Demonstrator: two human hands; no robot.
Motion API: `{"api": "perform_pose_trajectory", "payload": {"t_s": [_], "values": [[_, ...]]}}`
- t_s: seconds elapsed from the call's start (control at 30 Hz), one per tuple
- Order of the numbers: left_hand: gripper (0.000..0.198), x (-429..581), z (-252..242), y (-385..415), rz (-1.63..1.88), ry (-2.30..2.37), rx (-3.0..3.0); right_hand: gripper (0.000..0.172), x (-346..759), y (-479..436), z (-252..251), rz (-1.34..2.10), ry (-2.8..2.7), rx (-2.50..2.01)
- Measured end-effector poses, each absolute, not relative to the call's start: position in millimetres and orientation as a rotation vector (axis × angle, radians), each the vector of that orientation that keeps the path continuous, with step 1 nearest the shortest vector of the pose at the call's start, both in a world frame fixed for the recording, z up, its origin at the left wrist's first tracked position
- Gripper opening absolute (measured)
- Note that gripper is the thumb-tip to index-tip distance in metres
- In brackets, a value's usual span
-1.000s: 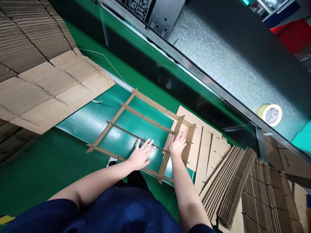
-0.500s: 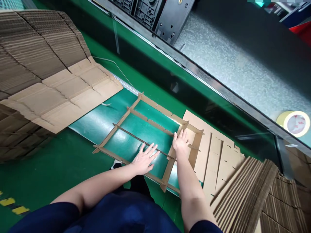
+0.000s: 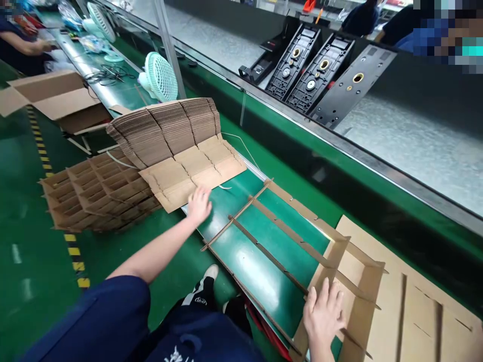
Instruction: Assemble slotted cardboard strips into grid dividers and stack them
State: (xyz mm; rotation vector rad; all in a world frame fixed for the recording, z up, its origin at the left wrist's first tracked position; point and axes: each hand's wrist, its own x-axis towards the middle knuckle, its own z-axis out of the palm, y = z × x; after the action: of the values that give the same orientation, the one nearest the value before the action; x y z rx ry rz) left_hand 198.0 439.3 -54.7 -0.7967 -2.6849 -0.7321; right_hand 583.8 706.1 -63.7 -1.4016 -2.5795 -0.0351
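Observation:
A cardboard divider grid (image 3: 298, 241) of slotted strips stands part-assembled on the green table (image 3: 260, 274). My right hand (image 3: 323, 314) is at the grid's near right part, fingers spread over a cross strip; whether it presses on the strip I cannot tell. Near the front edge of a flattened cardboard partition (image 3: 188, 168), my left hand (image 3: 198, 206) hovers with its fingers loosely apart and nothing in it. Behind that partition leans a thick stack of similar folded partitions (image 3: 169, 125).
Flat slotted cardboard sheets (image 3: 388, 296) lie at the right. Assembled dividers (image 3: 94, 196) and an open carton (image 3: 56, 98) are at the left. A conveyor (image 3: 234, 50) carries black molded parts (image 3: 320, 70). A mint fan (image 3: 160, 75) stands behind; a person (image 3: 22, 45) sits at far left.
My left hand has moved from above the grid leftward to the flattened partition. My right hand stays by the grid's right cross strips. The head view has swung left and up.

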Motion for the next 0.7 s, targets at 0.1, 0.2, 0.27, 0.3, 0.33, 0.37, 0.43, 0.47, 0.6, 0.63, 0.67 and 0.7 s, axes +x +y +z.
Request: {"api": "perform_pose_trajectory", "payload": {"t_s": [0.1, 0.2, 0.27, 0.3, 0.33, 0.37, 0.43, 0.47, 0.6, 0.63, 0.67, 0.7], "values": [[0.047, 161, -65, 404, -0.635, -2.753, -0.736, 0.068, 584, 708, -78, -0.005, -2.615, -1.495], [0.045, 150, -71, 389, -0.503, -2.792, -0.711, 0.069, 583, 707, -76, -0.028, -2.577, -1.468], [0.047, 145, -71, 385, -0.464, -2.775, -0.744, 0.067, 584, 701, -68, -0.039, -2.5, -1.458], [0.049, 142, -68, 383, -0.466, -2.758, -0.765, 0.066, 583, 696, -62, -0.043, -2.452, -1.452], [0.05, 139, -64, 382, -0.48, -2.743, -0.781, 0.065, 583, 690, -57, -0.043, -2.406, -1.442], [0.053, 136, -60, 382, -0.511, -2.727, -0.786, 0.063, 581, 683, -51, -0.028, -2.363, -1.426], [0.06, 139, -48, 387, -0.624, -2.689, -0.763, 0.063, 572, 666, -37, 0.099, -2.306, -1.384], [0.064, 147, -41, 393, -0.705, -2.67, -0.748, 0.064, 564, 656, -29, 0.228, -2.291, -1.364], [0.079, 235, -13, 441, -1.135, -2.647, -1.048, 0.06, 518, 610, 2, 1.058, -2.257, -1.159], [0.081, 269, -6, 453, -1.253, -2.652, -1.228, 0.06, 505, 599, 9, 1.227, -2.241, -1.063], [0.082, 302, -1, 465, -1.374, -2.622, -1.385, 0.058, 495, 590, 15, 1.337, -2.216, -0.997], [0.083, 334, 3, 475, -1.458, -2.568, -1.534, 0.054, 488, 584, 19, 1.388, -2.187, -0.98]]}}
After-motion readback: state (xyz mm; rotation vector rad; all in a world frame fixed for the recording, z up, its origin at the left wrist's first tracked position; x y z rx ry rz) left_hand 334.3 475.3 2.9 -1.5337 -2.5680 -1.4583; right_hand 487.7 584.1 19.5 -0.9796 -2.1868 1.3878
